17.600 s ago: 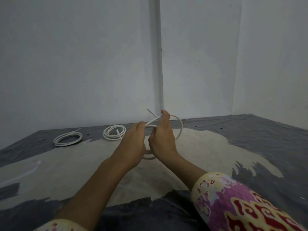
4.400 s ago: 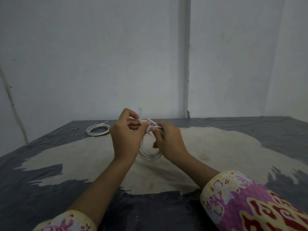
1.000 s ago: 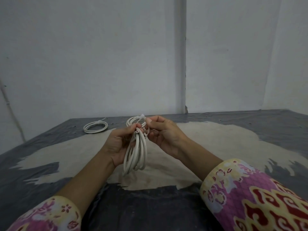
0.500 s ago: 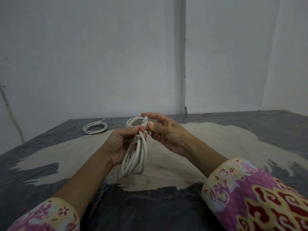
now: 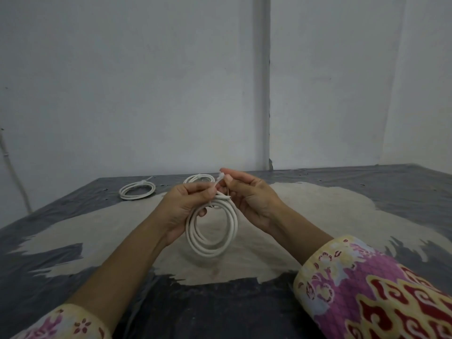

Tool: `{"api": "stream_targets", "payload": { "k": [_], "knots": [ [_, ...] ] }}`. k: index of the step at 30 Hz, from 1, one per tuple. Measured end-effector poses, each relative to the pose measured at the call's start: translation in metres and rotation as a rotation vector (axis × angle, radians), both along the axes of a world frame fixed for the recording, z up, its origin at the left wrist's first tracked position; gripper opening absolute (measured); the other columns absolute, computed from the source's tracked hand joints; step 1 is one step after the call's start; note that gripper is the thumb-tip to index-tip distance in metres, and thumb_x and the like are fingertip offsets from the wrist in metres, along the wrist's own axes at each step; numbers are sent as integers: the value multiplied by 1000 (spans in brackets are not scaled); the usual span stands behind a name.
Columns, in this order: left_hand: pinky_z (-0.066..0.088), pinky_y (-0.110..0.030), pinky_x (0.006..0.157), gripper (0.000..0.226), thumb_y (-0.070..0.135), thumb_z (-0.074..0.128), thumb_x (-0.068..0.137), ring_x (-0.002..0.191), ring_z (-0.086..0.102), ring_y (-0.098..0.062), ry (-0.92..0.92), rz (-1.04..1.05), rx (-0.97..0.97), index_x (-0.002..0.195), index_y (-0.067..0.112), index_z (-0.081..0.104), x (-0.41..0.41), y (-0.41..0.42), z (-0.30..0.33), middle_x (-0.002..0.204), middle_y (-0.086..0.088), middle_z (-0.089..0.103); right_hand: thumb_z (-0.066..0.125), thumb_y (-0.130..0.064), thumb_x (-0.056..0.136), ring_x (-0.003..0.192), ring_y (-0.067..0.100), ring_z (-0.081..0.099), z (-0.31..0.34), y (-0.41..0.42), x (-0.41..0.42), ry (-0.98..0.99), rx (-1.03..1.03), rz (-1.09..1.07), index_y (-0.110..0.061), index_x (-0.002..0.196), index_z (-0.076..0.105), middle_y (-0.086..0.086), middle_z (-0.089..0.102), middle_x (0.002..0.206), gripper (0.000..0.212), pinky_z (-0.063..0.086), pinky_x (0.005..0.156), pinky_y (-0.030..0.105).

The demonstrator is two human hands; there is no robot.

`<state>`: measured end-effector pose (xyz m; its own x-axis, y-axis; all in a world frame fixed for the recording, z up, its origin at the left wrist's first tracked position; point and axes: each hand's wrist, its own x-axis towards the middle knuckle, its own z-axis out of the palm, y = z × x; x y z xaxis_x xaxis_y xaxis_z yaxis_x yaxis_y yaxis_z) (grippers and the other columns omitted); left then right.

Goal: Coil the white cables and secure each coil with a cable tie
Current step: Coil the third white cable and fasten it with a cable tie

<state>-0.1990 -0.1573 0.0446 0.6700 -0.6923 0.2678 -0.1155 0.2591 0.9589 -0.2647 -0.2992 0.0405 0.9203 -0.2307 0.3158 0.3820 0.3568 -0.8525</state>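
1. While the white round-section cable coil [image 5: 211, 227] hangs upright in the air between the two hands, its thin white plastic cable tie [image 5: 219, 180] sits at the very top of the loop, the tail pointing up and away from the person.
2. From the right hand [image 5: 249, 196] the tie lies just to the inner side, pinched at its tip between thumb and forefinger; the other fingers are half curled and hold nothing.
3. From the left hand [image 5: 186, 204] the coil drops straight down; its fingers [image 5: 203, 192] are curled round the gathered strands right under the tie.
4. I judge the next pull should run along the tie's length, up and away from the left hand's grip.
5. Beyond the hands, two more white cable coils [image 5: 137, 190] lie flat on the grey plastic-covered table [image 5: 367, 192], well apart from the work.
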Motion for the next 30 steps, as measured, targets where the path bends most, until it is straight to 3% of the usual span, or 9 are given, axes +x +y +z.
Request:
{"api": "stream_targets", "payload": {
  "k": [3,8,10,14,17,23,30],
  "knots": [
    [38,-14,39,19,-3,60,79,48,57,-5,-70,89,-24,90,13,63,-2,-1,-1,62,0,72,53,2,88,63,11,68,1,-3,-2,12,-36,9,-8,89,67,1,72,70,18,57,69,20],
    [38,-14,43,22,-3,65,76,54,58,-4,-176,177,-40,85,17,68,-5,-3,-5,66,1,72,55,-2,87,64,11,68,4,-3,-5,8,-56,4,-8,86,67,-2,72,69,13,57,73,21],
    [38,-15,43,23,-4,67,74,55,59,-4,-197,203,-46,83,18,69,-5,-4,-7,70,-3,71,56,-2,88,63,11,66,2,-2,-3,19,-41,-6,-10,83,67,-2,71,66,15,56,71,20],
    [40,-13,45,25,-6,69,71,54,59,0,-215,267,-31,87,13,70,-3,-5,-9,65,10,72,54,-7,90,74,10,65,4,1,-2,144,-58,36,-17,83,66,-5,71,71,18,54,64,23],
    [41,-13,46,26,-5,70,71,55,59,1,-242,277,-25,87,15,70,-2,-5,-9,68,13,73,53,-7,91,72,8,69,8,-3,-5,188,-80,70,-20,84,66,-6,72,74,20,54,59,27],
    [42,-13,48,23,-2,70,71,54,57,0,-240,277,-34,88,12,71,-2,-4,-10,71,8,72,49,1,90,67,13,71,4,-5,-4,88,7,95,-9,88,65,2,74,71,19,58,62,23],
    [41,-14,47,22,-4,70,71,50,56,-1,-201,317,-74,78,17,70,-4,-4,-9,59,8,70,64,-1,81,76,18,71,2,-3,-1,-72,-236,-88,-4,85,70,5,74,77,8,58,78,26]
  ]
}}
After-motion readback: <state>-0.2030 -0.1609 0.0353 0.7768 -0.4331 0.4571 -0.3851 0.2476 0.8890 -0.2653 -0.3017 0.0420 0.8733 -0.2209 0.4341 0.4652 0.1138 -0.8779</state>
